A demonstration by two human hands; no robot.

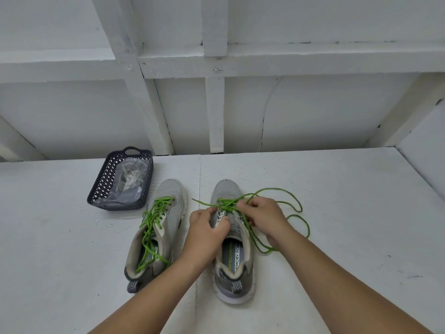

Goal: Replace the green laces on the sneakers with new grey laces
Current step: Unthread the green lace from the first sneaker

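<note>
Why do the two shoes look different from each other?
The left shoe has its green lace threaded through all its holes, while the right shoe has its lace partly pulled out and trailing on the table. Nobody touches the left shoe; the left hand holds the right shoe's tongue and the right hand pinches its lace. Both are grey, toes pointing away.

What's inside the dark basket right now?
The basket holds a clear plastic bag with pale coiled laces showing through it. Anything beneath the bag is hidden, and the laces' exact colour and count are unclear.
</note>
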